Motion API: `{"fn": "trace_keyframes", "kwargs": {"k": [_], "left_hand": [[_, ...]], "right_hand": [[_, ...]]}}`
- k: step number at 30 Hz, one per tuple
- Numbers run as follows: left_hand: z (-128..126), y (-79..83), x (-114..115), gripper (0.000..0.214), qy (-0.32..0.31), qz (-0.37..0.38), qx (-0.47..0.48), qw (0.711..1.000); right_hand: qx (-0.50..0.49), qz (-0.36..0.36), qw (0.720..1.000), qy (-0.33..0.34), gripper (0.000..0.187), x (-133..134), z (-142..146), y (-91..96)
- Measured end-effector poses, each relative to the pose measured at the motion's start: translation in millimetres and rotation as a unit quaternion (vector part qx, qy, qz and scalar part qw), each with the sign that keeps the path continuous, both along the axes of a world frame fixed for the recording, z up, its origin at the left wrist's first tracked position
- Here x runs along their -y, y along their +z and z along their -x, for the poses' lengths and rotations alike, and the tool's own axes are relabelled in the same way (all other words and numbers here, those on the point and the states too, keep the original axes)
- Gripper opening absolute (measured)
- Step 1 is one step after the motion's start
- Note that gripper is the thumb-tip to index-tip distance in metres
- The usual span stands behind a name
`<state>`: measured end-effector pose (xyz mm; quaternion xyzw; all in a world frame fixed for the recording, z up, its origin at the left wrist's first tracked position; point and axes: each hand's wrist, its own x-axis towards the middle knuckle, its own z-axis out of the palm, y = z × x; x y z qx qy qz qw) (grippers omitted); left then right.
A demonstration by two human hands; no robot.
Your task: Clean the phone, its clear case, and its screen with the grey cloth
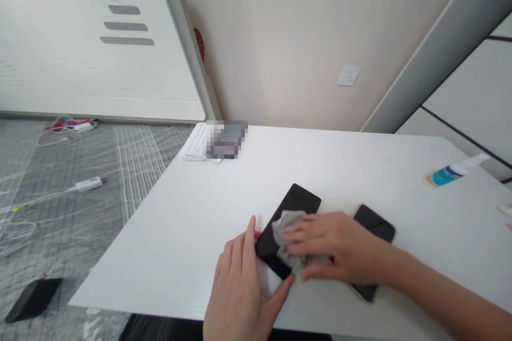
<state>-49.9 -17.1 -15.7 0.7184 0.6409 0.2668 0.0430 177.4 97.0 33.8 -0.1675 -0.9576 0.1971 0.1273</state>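
A black smartphone (pixel 290 213) lies on the white table (pixel 192 234) with its screen up. My left hand (pixel 240 287) grips its lower left edge between fingers and thumb. My right hand (pixel 336 248) presses a crumpled grey cloth (pixel 288 237) onto the screen, covering the phone's middle. A second black smartphone (pixel 374 225) lies just to the right, partly hidden under my right hand. Its lower part shows again below that hand.
A lying spray bottle with a blue label (pixel 452 171) is at the table's right. A pixelated object (pixel 226 139) and a white item (pixel 197 141) are at the far edge. White cables and a charger (pixel 87 184) and a black box (pixel 34 299) are on the floor, left.
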Motion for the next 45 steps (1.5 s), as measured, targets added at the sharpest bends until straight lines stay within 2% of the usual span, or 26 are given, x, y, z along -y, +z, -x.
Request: {"fn": "trace_keyframes", "kwargs": {"k": [2,4,6,8,9,12,14,15,17,19,20,21,24,25,26,28,30,31,33,35,36,37,39,41,42,45], "left_hand": [[-0.4,1.0,-1.3,0.096,0.011,0.005,0.004,1.0],[-0.4,1.0,-2.3,0.095,0.013,0.005,-0.006,1.0],[0.2,0.1,-2.5,0.096,0.007,-0.005,-0.021,1.0],[0.7,-0.5,-2.0,0.097,0.003,-0.01,-0.028,1.0],[0.7,-0.4,-1.7,0.097,0.003,-0.011,-0.027,1.0],[-0.1,1.0,-1.4,0.096,0.01,-0.013,-0.023,1.0],[-0.4,1.4,-1.9,0.097,0.012,-0.013,-0.027,0.999],[-0.2,1.2,-2.4,0.097,0.013,-0.013,-0.03,0.999],[0.3,-0.1,-3.4,0.098,0.01,-0.012,-0.036,0.999],[0.6,-1.3,-4.3,0.099,0.004,-0.013,-0.036,0.999],[0.5,-1.5,-4.5,0.099,0.003,-0.014,-0.033,0.999],[0.2,-1.4,-4.5,0.099,0.003,-0.013,-0.029,0.999],[-0.9,-0.2,-3.9,0.097,0.01,-0.005,-0.023,1.0],[-1.0,0.0,-3.6,0.096,0.011,-0.002,-0.024,1.0],[-0.9,-0.1,-3.4,0.095,0.01,-0.003,-0.026,1.0],[-0.1,-0.5,-3.3,0.095,0.002,-0.005,-0.03,1.0],[0.6,-0.5,-3.6,0.096,-0.004,-0.007,-0.028,1.0],[0.8,0.0,-3.9,0.095,-0.005,-0.006,-0.025,1.0],[0.7,1.3,-4.3,0.095,0.0,-0.005,-0.02,1.0],[0.6,2.2,-4.5,0.094,0.003,-0.005,-0.022,1.0],[0.7,2.0,-4.5,0.094,0.003,-0.006,-0.024,1.0],[0.9,1.4,-4.6,0.094,0.003,-0.008,-0.027,1.0],[1.4,-0.3,-5.1,0.095,-0.001,-0.008,-0.033,0.999],[1.6,-1.4,-6.1,0.095,-0.006,-0.009,-0.037,0.999],[1.6,-1.4,-6.7,0.095,-0.006,-0.011,-0.036,0.999],[1.5,-0.1,-8.0,0.095,0.0,-0.013,-0.027,1.0]], "right_hand": [[-0.004,-0.019,0.997,-0.072,0.034,-11.5,-11.7,1.0],[-0.004,-0.036,0.995,-0.09,0.04,-11.8,-13.6,0.5],[0.0,-0.036,0.998,-0.044,0.055,-1.2,-5.3,-1.2],[0.013,-0.018,0.999,0.035,0.065,8.7,3.8,-3.4],[0.021,-0.02,0.999,0.034,0.064,10.0,5.6,-4.4],[0.037,-0.044,0.995,-0.079,0.06,2.2,0.0,-6.7],[0.041,-0.059,0.987,-0.14,0.069,0.1,-2.3,-7.7],[0.041,-0.062,0.988,-0.139,0.076,2.7,-0.4,-8.1],[0.043,-0.053,0.995,-0.068,0.088,12.3,8.5,-8.8],[0.046,-0.034,0.998,0.012,0.089,18.7,16.8,-9.8],[0.049,-0.03,0.998,0.016,0.086,18.1,18.2,-10.5],[0.052,-0.031,0.998,-0.009,0.083,15.2,17.6,-11.4],[0.058,-0.052,0.987,-0.144,0.081,4.0,10.1,-13.5],[0.058,-0.053,0.985,-0.154,0.085,3.6,8.7,-13.6],[0.058,-0.047,0.988,-0.133,0.089,5.6,8.8,-13.2],[0.057,-0.019,0.997,-0.038,0.095,12.9,11.7,-11.4],[0.057,0.005,0.998,0.023,0.092,15.5,12.7,-9.4],[0.06,0.004,0.998,0.008,0.088,13.1,11.0,-8.8],[0.07,-0.022,0.993,-0.088,0.08,3.3,4.4,-8.4],[0.077,-0.046,0.982,-0.166,0.082,-3.0,-0.5,-8.6],[0.077,-0.049,0.981,-0.17,0.087,-2.1,-0.3,-8.7],[0.076,-0.042,0.986,-0.146,0.093,1.7,2.0,-8.6],[0.07,-0.01,0.997,-0.045,0.098,12.9,9.7,-8.2],[0.062,0.024,0.997,0.032,0.092,18.7,14.7,-7.9],[0.059,0.03,0.997,0.027,0.088,17.3,14.2,-8.0],[0.06,0.009,0.992,-0.108,0.083,4.1,5.1,-8.7]]}}
